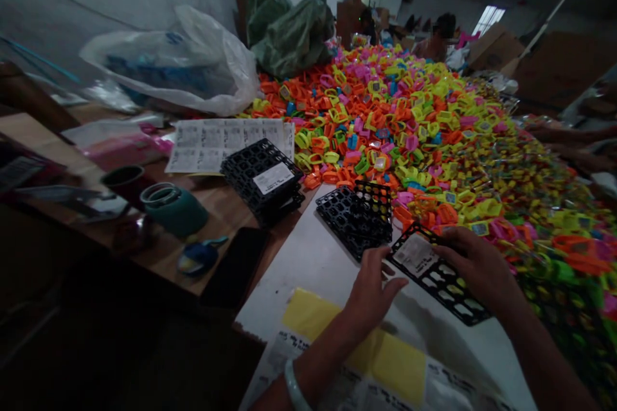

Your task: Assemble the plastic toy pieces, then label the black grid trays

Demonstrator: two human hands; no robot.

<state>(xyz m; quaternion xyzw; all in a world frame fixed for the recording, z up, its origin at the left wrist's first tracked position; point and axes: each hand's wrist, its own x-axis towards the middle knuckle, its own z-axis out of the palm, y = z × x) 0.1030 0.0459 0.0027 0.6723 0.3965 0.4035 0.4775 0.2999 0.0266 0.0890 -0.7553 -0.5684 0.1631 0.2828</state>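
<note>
My right hand (477, 266) grips the far edge of a black plastic grid tray (450, 286), which is tilted above a white board. A white printed label (415, 254) lies on the tray's left end. My left hand (373, 289) is at that end, thumb and fingers apart, its fingertips close to the tray's corner; whether they touch it is unclear. Just beyond my left hand, more black grid trays (344, 218) lie loosely stacked. Below my left forearm is a sheet of printed labels (351, 392) with a bare yellow backing strip (311, 311).
A big heap of colourful plastic toy watches (366, 122) covers the table's far side. At left are a labelled tray stack (255, 173), label sheets (193, 141), a dark phone (236, 266), a teal jar (174, 209) and a plastic bag (193, 70). Another person (436, 42) is behind the heap.
</note>
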